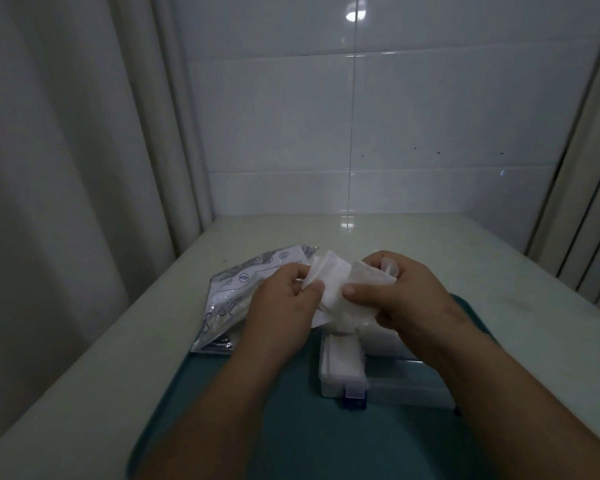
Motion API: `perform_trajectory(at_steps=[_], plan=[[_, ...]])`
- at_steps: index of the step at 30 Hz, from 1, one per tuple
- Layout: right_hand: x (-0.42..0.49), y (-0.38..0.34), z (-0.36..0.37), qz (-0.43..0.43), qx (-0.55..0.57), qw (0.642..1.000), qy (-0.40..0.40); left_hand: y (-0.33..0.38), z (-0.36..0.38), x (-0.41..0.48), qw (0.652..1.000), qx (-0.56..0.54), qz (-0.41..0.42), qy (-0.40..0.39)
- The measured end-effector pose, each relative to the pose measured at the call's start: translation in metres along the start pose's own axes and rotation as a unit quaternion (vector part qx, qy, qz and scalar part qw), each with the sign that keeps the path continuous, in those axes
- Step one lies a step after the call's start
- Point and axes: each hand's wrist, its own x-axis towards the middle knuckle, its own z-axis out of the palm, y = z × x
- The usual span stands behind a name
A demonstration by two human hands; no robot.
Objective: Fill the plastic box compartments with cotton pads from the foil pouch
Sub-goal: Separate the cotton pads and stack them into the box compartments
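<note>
Curtain [66, 168] hangs far left. Foil pouch [229, 296] lies flat on the pale table [516, 271], left of centre, printed side up. Its near edge meets the far left corner of the teal tray [291, 427], and its right part is hidden behind the left hand.

Left hand [281, 310] is raised over the pouch/tray boundary, thumb and curled fingers pinching the left edge of a small stack of white cotton pads [336, 289]. The stack is held in the air between both hands, above the far end of the box.

Right hand [406, 299] is clamped on the stack's right side, thumb on top and fingers wrapped behind.

Clear plastic box [343, 372] sits on the tray, right of centre, partly covered by the right forearm. The visible left compartment holds white pads. Blue latch [355, 398] is on its near edge. Can't tell the state of the other compartments.

White tiled wall [361, 116] is behind the table.
</note>
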Motion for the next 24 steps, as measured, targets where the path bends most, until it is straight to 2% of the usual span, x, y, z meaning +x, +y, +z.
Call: perform_trajectory(at_steps=[8, 13, 19, 24], plan=[[-0.0015, -0.0006, 0.0004, 0.016, 0.024, 1.000, -0.013, 0.0001, 0.0000, -0.0008, 1.000, -0.003, -0.004, -0.009], [-0.0013, -0.0021, -0.0022, 0.024, 0.082, 0.996, -0.024, -0.0001, -0.0002, -0.0001, 1.000, 0.004, -0.001, -0.014], [0.0000, 0.0021, -0.0017, -0.008, -0.045, 0.999, 0.008, -0.0026, -0.0003, 0.0007, 0.999, 0.003, 0.003, -0.047], [0.0013, 0.0022, -0.0004, -0.011, -0.057, 0.998, 0.026, -0.0037, 0.0003, -0.0002, 0.998, -0.004, 0.011, -0.069]])
